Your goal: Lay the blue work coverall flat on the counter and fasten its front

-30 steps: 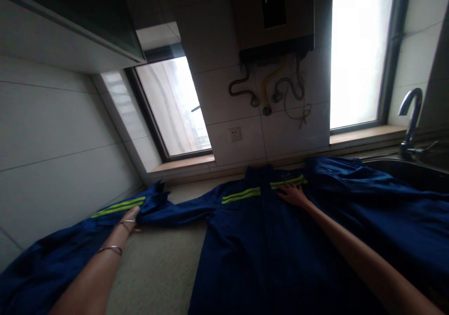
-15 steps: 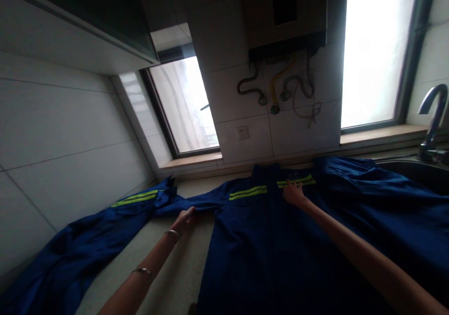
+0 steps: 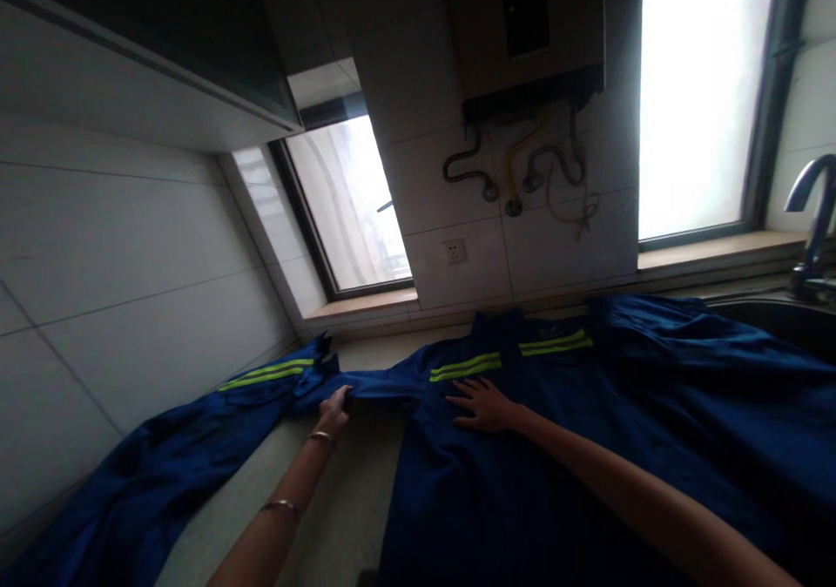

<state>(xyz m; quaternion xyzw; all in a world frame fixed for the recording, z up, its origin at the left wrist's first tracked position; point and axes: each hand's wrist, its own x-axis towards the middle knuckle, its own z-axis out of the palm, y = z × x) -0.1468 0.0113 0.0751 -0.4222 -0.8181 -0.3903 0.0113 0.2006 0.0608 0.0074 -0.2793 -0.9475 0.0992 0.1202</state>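
Note:
A dark blue work jacket (image 3: 470, 482) with yellow-green stripes across its chest lies spread on the countertop (image 3: 346, 491), collar toward the wall. My left hand (image 3: 335, 408), with two bangles on the arm, is closed on the lower edge of the jacket's outstretched left-side sleeve (image 3: 379, 384). Flat on the chest, just under the left stripe, rests my right hand (image 3: 487, 405), fingers spread. Another blue garment (image 3: 176, 456) with similar stripes lies along the left wall and meets the sleeve's end. More blue cloth (image 3: 705, 378) lies to the right, beside the jacket.
A sink (image 3: 771, 315) with a curved faucet (image 3: 810, 212) is at the right end of the counter. Hoses (image 3: 470, 165) hang below a wall-mounted heater (image 3: 529, 38). A wall cabinet (image 3: 163, 56) juts out at upper left. A power socket (image 3: 455, 251) sits between two windows.
My right hand has moved left from the right chest stripe to below the left one, and its fingers have spread. My left hand has shifted slightly left along the sleeve.

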